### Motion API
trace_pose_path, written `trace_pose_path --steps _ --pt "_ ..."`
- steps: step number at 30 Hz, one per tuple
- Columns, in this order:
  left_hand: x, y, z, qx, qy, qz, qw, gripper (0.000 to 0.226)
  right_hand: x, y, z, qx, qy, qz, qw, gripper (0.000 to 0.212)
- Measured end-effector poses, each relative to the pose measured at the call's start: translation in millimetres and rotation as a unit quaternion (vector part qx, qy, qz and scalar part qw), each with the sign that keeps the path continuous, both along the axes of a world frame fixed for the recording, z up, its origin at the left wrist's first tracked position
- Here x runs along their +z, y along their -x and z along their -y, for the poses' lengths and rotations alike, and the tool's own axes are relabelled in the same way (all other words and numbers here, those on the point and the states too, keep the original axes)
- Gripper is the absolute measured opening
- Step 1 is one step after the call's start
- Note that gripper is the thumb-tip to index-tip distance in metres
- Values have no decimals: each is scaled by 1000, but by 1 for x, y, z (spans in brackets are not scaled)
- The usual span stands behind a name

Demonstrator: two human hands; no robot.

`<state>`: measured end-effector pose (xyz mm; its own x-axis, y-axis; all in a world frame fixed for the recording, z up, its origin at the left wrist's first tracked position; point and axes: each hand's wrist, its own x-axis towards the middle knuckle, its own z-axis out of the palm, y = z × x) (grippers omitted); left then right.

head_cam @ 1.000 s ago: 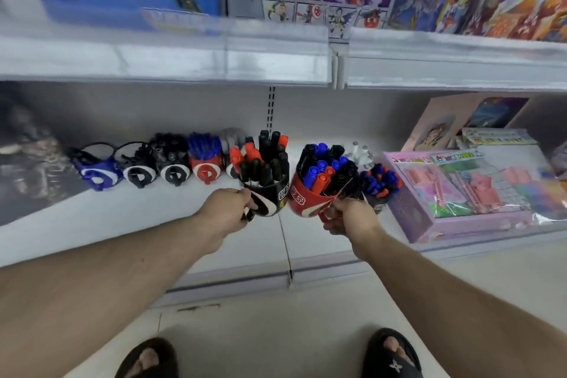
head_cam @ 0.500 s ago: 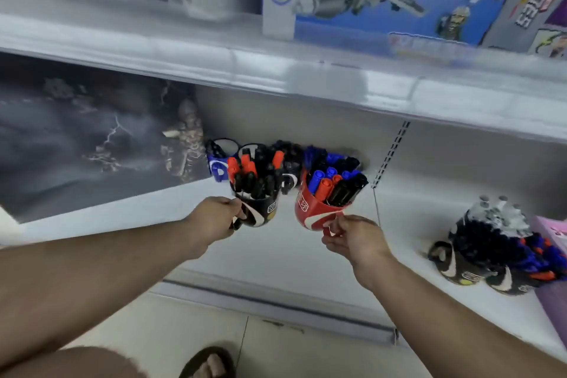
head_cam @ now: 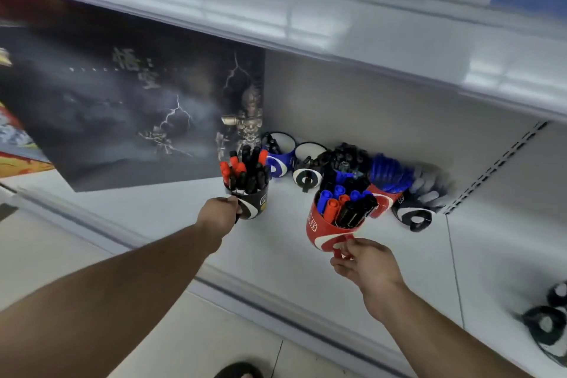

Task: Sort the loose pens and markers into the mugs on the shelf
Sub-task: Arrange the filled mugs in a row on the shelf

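Observation:
My left hand (head_cam: 220, 212) grips the handle of a black mug (head_cam: 254, 204) packed with black and red markers (head_cam: 245, 170), held upright just above the white shelf (head_cam: 276, 255). My right hand (head_cam: 365, 264) pinches the handle of a red mug (head_cam: 323, 228) filled with blue, red and black markers (head_cam: 343, 202); it tilts to the right. Behind them a row of mugs stands against the back wall: a blue mug (head_cam: 277, 159), a black-and-white mug (head_cam: 306, 175), and mugs full of black markers (head_cam: 348, 156) and blue markers (head_cam: 391, 173).
A large dark poster box (head_cam: 122, 107) leans at the back left of the shelf. An upper shelf (head_cam: 306, 27) overhangs closely. More black mugs (head_cam: 546, 325) lie at the far right. The shelf's front rail (head_cam: 245, 288) runs below my arms, with floor tiles beneath.
My view has swung left along the shelf. Both hands carried their mugs leftward, and the two mugs are now farther apart, the red one tilted more.

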<state>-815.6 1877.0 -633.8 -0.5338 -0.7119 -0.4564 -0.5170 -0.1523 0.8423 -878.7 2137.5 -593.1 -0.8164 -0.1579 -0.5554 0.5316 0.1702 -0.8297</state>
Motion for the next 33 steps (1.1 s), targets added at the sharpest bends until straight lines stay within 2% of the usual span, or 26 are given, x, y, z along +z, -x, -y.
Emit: trace_pose_path --steps 3,9,18,24,28,33 --pt "-8 12 20 21 7 6 1000 37 -7 6 9 3 1 9 1000 19" --pt "-19 33 40 -7 13 20 1000 31 -20 10 27 3 10 33 999 17" --pt "-18 57 36 -7 19 30 999 26 -35 18 59 -15 50 70 996 15" --pt "-27 58 32 62 6 0 998 24 -42 19 84 -15 63 88 994 14" --pt "-33 46 19 170 24 -25 985 39 -52 21 109 -24 80 102 991 26" --pt "-26 35 -7 171 58 -79 980 20 -57 24 139 -55 106 101 988 23"
